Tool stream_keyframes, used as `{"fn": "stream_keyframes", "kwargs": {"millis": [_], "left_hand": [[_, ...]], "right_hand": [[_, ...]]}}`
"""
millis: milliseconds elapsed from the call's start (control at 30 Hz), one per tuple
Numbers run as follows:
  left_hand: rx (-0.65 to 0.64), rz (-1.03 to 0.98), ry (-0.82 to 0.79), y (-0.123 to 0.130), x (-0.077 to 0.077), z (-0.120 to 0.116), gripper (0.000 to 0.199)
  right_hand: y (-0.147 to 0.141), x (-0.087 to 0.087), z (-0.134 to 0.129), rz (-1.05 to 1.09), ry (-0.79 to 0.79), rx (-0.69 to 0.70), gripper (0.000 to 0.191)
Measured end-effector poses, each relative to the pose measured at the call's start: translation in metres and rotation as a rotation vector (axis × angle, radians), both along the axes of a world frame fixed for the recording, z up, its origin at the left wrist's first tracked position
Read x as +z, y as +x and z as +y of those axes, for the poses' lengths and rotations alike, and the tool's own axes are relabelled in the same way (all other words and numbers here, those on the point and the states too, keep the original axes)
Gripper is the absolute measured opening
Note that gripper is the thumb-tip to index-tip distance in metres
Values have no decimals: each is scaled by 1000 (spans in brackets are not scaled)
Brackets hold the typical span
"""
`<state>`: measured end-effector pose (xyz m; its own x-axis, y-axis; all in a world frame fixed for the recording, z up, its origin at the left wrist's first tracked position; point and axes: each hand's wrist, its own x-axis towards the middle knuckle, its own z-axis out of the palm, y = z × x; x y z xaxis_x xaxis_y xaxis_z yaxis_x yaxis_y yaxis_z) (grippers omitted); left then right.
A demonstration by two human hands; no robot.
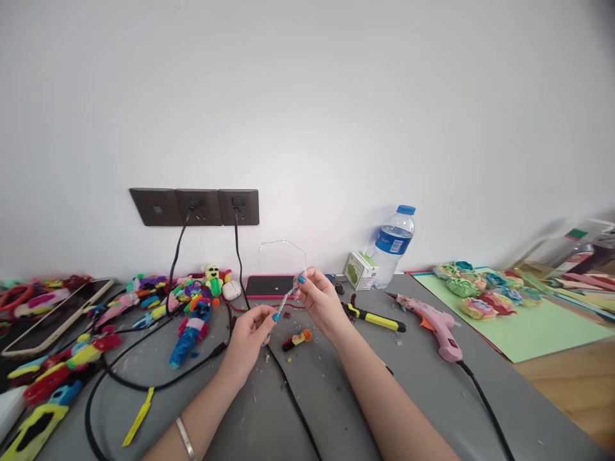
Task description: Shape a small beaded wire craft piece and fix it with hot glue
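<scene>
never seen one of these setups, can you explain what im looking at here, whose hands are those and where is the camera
There's no machine here: these are a person's own bare hands. The single picture comes from a camera worn on that person's head, looking forward and down, so the arms reach in from the bottom edge.

The left hand and right hand both pinch a thin, silvery strand; its free end curves up above the right hand.

On the grey table, colourful fuzzy figures lie to the left, among black cables. A water bottle and a small green-and-white box stand near the wall. To the right lies a pink glue gun, then green paper.
</scene>
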<state>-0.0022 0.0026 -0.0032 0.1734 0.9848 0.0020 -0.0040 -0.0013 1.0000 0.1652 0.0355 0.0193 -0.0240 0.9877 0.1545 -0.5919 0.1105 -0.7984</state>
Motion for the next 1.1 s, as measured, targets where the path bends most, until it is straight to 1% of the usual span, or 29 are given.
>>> {"fn": "stream_keyframes", "kwargs": {"millis": [67,167,333,400,467,600,667,733,833,900,967,1000,1100], "left_hand": [[-27,37,26,1,-2,0,32],[-41,84,121,2,-3,-1,22],[66,159,302,0,-1,-2,8],[84,187,369,-2,-1,-2,8],[75,218,427,-3,-1,-2,8],[19,318,547,-3,-2,-4,11],[-6,352,565,-2,-1,-5,12],[3,331,524,-2,-1,-4,12],[92,178,353,-1,1,-2,7],[155,32,191,0,2,0,14],[191,-119,34,2,4,0,25],[187,-190,-28,3,5,0,29],[171,-330,-130,7,7,-2,36]], "right_hand": [[-2,1,-1,-2,1,-1,29],[-5,2,-3,11,-1,9,28],[-8,2,-3,39,-47,-36,30],[-8,1,-2,37,-74,-67,32],[-9,0,-2,28,-90,-82,34],[-11,-3,-1,9,-96,-75,36],[-12,-3,-1,-8,-104,-72,36],[-12,-2,-1,-6,-103,-90,36],[-11,1,-2,45,-84,-127,35],[-10,2,-3,83,-74,-129,35],[-10,4,-4,109,-62,-114,34],[-11,5,-4,114,-55,-104,34],[-12,6,-5,114,-38,-58,34]]}}
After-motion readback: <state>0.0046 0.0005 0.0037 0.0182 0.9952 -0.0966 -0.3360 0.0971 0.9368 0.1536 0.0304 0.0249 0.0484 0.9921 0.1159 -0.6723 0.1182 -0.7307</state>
